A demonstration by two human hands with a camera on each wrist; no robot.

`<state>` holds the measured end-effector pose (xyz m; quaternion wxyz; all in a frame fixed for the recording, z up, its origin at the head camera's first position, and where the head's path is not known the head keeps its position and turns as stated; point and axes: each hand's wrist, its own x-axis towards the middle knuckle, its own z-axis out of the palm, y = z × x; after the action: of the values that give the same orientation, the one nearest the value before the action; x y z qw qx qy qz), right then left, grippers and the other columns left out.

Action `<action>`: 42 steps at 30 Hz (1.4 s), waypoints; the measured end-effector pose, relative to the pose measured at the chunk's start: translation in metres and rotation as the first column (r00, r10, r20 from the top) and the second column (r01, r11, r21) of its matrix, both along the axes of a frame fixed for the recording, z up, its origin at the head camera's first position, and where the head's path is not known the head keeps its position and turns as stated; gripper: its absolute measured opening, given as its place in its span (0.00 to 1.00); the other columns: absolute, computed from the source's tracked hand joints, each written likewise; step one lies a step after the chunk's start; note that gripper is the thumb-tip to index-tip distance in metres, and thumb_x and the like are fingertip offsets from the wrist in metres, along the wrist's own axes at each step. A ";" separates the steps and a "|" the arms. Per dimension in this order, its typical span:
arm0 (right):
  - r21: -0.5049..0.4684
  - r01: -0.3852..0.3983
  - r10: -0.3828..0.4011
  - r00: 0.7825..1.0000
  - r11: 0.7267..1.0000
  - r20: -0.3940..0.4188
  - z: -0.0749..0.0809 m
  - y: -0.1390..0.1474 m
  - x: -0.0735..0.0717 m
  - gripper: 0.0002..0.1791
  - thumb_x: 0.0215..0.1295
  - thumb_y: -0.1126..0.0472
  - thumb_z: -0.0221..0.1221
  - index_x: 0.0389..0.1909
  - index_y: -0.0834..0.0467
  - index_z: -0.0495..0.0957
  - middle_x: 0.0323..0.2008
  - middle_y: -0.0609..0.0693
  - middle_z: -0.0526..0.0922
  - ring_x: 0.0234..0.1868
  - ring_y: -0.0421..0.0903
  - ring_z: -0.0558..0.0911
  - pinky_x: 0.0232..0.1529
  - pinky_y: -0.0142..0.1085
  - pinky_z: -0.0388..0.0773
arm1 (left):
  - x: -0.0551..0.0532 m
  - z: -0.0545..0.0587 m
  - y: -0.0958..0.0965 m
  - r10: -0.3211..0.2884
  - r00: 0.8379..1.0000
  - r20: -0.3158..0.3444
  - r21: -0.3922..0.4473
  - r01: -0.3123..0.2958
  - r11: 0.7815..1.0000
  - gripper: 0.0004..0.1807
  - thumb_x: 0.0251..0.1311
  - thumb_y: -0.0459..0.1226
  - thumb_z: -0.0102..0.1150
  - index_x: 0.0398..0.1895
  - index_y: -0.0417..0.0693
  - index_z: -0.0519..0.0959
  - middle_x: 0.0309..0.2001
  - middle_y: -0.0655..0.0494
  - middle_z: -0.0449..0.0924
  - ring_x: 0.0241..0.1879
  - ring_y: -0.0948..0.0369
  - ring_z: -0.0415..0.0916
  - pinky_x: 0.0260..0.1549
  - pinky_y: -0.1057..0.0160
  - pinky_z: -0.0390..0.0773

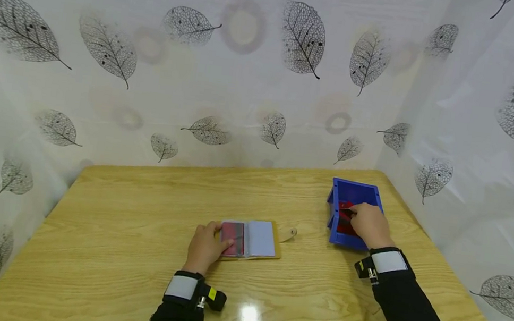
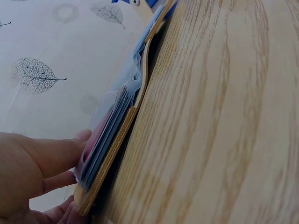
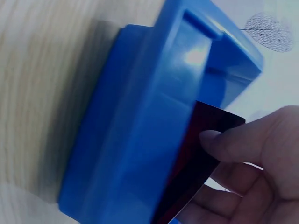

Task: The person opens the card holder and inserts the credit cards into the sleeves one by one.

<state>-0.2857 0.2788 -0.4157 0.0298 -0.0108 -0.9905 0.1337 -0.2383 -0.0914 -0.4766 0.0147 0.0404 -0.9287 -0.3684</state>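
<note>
An open card holder (image 1: 261, 237) with a tan cover and clear sleeves lies on the table, red and grey cards (image 1: 232, 239) in its left side. My left hand (image 1: 204, 246) grips its left edge, thumb on top of the sleeves and fingers at the cover's edge, as the left wrist view (image 2: 37, 172) shows. At the right, my right hand (image 1: 369, 225) reaches into a blue plastic bin (image 1: 345, 241). In the right wrist view its thumb and fingers pinch a dark red and black card (image 3: 198, 140), whose lower part is hidden behind the bin's wall.
The wooden table (image 1: 136, 204) runs up to a white leaf-print curtain (image 1: 247, 84) at the back and sides. A snap strap (image 1: 288, 234) sticks out from the card holder's right side. The bin stands near the table's right edge.
</note>
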 end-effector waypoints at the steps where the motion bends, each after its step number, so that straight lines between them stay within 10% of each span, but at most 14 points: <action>1: -0.003 -0.005 0.005 1.000 1.000 -0.030 0.001 0.000 0.000 0.14 0.64 0.69 0.54 0.48 0.68 0.82 0.42 0.67 0.83 0.36 0.58 0.81 0.35 0.50 0.78 | 0.000 0.000 0.000 0.001 1.000 0.000 0.000 -0.001 1.000 0.30 0.53 0.41 0.72 0.56 0.35 0.76 0.47 0.35 0.74 0.47 0.42 0.74 0.47 0.46 0.74; 11: -0.145 -0.132 0.084 0.951 0.981 -0.297 0.029 -0.018 0.013 0.16 0.68 0.68 0.55 0.53 0.74 0.77 0.45 0.71 0.80 0.43 0.65 0.79 0.42 0.56 0.75 | 0.001 -0.003 -0.003 -0.028 0.999 -0.015 0.055 0.029 0.998 0.29 0.55 0.43 0.70 0.57 0.34 0.76 0.50 0.33 0.73 0.51 0.40 0.73 0.49 0.44 0.73; 19: -0.377 -0.230 0.084 0.927 0.897 -0.365 0.053 -0.058 0.034 0.15 0.68 0.65 0.58 0.49 0.71 0.79 0.44 0.68 0.80 0.39 0.60 0.80 0.37 0.49 0.78 | 0.005 0.010 -0.002 -0.113 0.993 -0.036 0.092 0.116 0.989 0.30 0.64 0.48 0.60 0.59 0.33 0.74 0.55 0.30 0.72 0.57 0.37 0.69 0.55 0.42 0.69; 24: -0.550 -0.281 0.161 0.953 0.787 -0.257 0.053 -0.088 0.040 0.08 0.67 0.61 0.61 0.35 0.64 0.79 0.30 0.56 0.79 0.30 0.49 0.74 0.31 0.38 0.69 | 0.012 0.040 0.014 -0.191 0.972 -0.140 0.236 0.220 0.946 0.22 0.65 0.42 0.60 0.57 0.37 0.77 0.54 0.39 0.76 0.54 0.44 0.75 0.52 0.47 0.75; 32: -0.752 -0.277 0.277 0.952 0.599 -0.130 0.044 -0.137 0.044 0.08 0.65 0.63 0.62 0.39 0.65 0.82 0.31 0.52 0.84 0.32 0.44 0.81 0.37 0.39 0.78 | 0.024 0.076 0.027 -0.200 0.939 -0.281 0.453 0.313 0.834 0.18 0.64 0.43 0.61 0.53 0.43 0.81 0.51 0.49 0.82 0.48 0.52 0.80 0.51 0.49 0.76; 42: -0.879 -0.251 0.351 0.930 0.406 -0.103 0.038 -0.159 0.046 0.11 0.66 0.65 0.59 0.43 0.70 0.80 0.36 0.54 0.85 0.35 0.44 0.83 0.42 0.44 0.80 | 0.027 0.080 0.023 -0.081 0.949 -0.304 0.522 0.237 0.819 0.10 0.61 0.32 0.63 0.44 0.38 0.80 0.41 0.45 0.82 0.37 0.53 0.80 0.37 0.60 0.81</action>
<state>-0.2395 0.1196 -0.3777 -0.0531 0.1473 -0.7639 0.6261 -0.2114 -0.0688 -0.3965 0.0966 -0.0855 -0.7720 -0.6224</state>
